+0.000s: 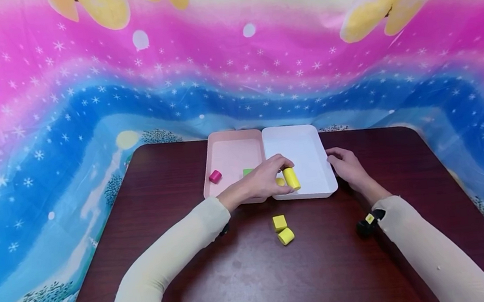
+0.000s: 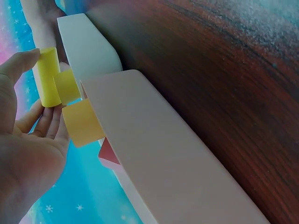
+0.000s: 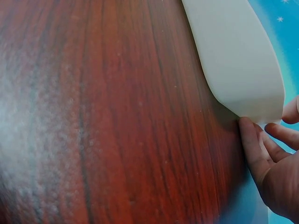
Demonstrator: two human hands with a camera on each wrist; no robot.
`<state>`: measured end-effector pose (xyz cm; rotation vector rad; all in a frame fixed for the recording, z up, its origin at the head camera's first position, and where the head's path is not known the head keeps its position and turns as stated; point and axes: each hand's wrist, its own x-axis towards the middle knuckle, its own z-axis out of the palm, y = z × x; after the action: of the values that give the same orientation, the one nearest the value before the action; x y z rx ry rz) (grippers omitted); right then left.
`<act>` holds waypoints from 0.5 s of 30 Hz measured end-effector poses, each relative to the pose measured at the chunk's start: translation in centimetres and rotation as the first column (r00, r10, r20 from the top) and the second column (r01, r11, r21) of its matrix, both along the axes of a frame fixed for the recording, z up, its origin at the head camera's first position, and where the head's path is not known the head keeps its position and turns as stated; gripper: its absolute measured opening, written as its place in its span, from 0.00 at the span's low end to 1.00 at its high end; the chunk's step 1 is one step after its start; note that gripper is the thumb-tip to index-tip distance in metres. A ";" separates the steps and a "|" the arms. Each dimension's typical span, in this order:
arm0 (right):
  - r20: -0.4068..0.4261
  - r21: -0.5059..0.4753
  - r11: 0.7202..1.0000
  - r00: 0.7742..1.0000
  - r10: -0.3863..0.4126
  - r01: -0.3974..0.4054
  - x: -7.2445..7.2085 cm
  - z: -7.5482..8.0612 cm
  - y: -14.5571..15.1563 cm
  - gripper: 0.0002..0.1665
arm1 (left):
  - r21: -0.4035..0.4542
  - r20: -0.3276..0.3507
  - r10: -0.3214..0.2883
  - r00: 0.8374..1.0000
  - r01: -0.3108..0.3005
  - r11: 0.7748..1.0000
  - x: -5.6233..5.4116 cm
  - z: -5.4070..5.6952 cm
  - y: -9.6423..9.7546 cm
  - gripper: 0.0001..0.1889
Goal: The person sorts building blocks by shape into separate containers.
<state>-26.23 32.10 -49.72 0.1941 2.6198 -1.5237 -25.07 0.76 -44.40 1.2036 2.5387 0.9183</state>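
Over the near left part of the white tray, my left hand pinches a yellow cylinder between thumb and fingers. In the left wrist view, the yellow cylinder spans from thumb tip to fingertips. Just beside it, a yellow block sits in the white tray, partly hidden by the hand. My right hand is at the white tray's right side. The right wrist view shows its extended fingers touching the outer wall of the white tray.
Left of the white tray, the pink tray holds a magenta block and a partly covered green block. An orange-yellow block shows above its rim. A yellow cube and a short yellow cylinder lie on the dark table.
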 end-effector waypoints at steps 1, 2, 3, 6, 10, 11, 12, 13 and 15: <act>-0.001 0.001 1.000 1.000 0.000 0.000 0.0 0.0 0.0 0.29 | -0.001 -0.002 0.004 1.000 -0.004 1.000 0.0 0.0 0.0 0.33; -0.001 0.001 1.000 1.000 0.001 -0.001 0.0 0.1 0.0 0.30 | -0.003 -0.004 0.007 1.000 -0.007 1.000 -0.1 0.0 0.0 0.33; -0.001 0.002 1.000 1.000 0.001 -0.001 0.0 0.1 0.0 0.30 | -0.005 -0.007 0.008 1.000 -0.008 1.000 -0.1 -0.1 0.0 0.33; 0.005 0.002 1.000 1.000 0.001 -0.001 0.1 0.1 -0.1 0.30 | -0.011 -0.011 0.007 1.000 -0.007 1.000 -0.2 -0.2 0.0 0.33; 0.017 -0.006 1.000 1.000 0.002 -0.002 0.1 0.1 0.0 0.30 | -0.026 -0.006 0.010 1.000 -0.010 1.000 -0.3 -0.4 0.2 0.34; 0.019 -0.008 1.000 1.000 0.003 -0.003 0.1 0.1 0.0 0.30 | -0.032 -0.003 0.012 1.000 -0.012 0.999 -0.2 -0.5 0.2 0.33; 0.020 -0.010 1.000 1.000 0.003 -0.003 0.1 0.1 0.0 0.30 | -0.035 -0.001 0.016 1.000 -0.016 0.999 -0.2 -0.5 0.3 0.33; 0.020 -0.009 1.000 1.000 0.002 -0.002 0.1 0.1 0.0 0.30 | -0.040 -0.002 0.017 1.000 -0.017 0.999 -0.2 -0.6 0.3 0.33; 0.016 -0.006 1.000 1.000 -0.002 0.002 0.1 0.1 -0.1 0.30 | -0.047 -0.002 0.017 1.000 -0.017 0.999 -0.2 -0.7 0.4 0.33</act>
<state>-26.14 32.03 -49.59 0.2070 2.6029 -1.5246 -25.24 1.14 -45.08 1.1721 2.5605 0.8567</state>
